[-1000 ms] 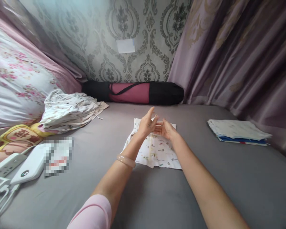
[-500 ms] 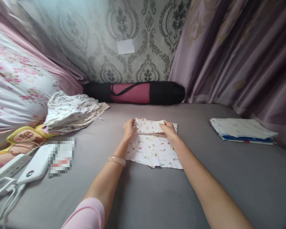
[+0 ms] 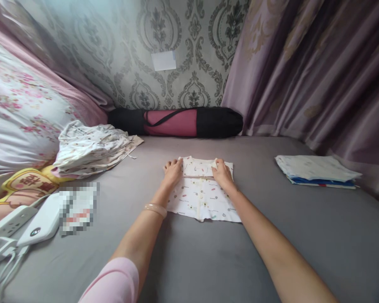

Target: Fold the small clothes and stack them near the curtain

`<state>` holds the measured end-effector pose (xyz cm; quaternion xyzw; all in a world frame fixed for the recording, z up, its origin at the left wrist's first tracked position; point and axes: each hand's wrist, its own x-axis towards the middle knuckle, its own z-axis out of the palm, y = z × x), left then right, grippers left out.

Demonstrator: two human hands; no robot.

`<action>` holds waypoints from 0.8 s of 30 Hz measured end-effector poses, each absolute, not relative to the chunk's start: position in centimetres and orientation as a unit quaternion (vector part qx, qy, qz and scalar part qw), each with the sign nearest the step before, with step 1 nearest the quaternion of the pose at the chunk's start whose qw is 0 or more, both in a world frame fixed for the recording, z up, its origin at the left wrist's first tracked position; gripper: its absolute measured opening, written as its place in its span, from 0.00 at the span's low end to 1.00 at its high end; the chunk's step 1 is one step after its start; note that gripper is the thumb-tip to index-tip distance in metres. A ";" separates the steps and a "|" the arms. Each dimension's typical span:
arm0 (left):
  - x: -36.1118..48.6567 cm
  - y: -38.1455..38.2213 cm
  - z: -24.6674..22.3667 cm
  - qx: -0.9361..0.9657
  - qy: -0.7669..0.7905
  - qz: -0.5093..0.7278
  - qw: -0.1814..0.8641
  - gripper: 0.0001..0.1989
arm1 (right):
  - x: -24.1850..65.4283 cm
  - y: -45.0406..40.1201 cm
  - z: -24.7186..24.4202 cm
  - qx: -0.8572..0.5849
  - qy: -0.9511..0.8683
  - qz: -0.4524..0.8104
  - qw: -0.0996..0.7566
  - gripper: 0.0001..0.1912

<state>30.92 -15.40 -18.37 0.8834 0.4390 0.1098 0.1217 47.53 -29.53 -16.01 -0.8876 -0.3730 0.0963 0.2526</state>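
A small white garment (image 3: 205,198) with a scattered print lies on the grey sheet (image 3: 196,261), its far part folded over toward me. My left hand (image 3: 173,171) rests at the fold's left edge, fingers apart and pressing on the cloth. At the right part of the same fold, my right hand (image 3: 222,172) lies on the cloth with its fingers spread, thumb toward the middle. The near half of the garment is flat, its lower right corner partly behind my right forearm.
Crumpled clothes (image 3: 94,147), a yellow cushion (image 3: 28,185), a power strip (image 3: 11,223) and a white power bank (image 3: 46,219) lie left. Folded cloths (image 3: 316,170) are right. A black and pink long bag (image 3: 173,122) lies along the wall.
The folded part has been laid flatter on the garment. Both hands have loosened from their pinch on its edge and now rest on it with fingers more spread.
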 end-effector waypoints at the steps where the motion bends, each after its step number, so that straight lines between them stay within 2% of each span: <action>1: 31.0 -15.4 -18.4 0.882 0.441 0.108 0.124 0.25 | 47.4 -29.7 -16.0 -0.888 -0.380 0.090 0.243 0.19; 12: 30.8 -14.2 -16.8 0.850 0.473 0.100 0.210 0.26 | 46.2 -30.3 -14.8 -0.911 -0.395 0.019 0.113 0.20; 17: 31.6 -15.4 -16.2 0.842 0.469 0.204 0.172 0.19 | 44.6 -29.0 -13.9 -0.867 -0.486 -0.041 0.105 0.22; 20: 33.3 -16.6 -16.8 0.882 0.381 0.231 0.154 0.19 | 43.0 -27.2 -14.7 -0.793 -0.598 -0.016 0.115 0.25; 24: 34.5 -16.6 -19.1 0.896 0.343 0.225 0.169 0.20 | 41.7 -25.9 -16.6 -0.780 -0.617 0.048 0.096 0.31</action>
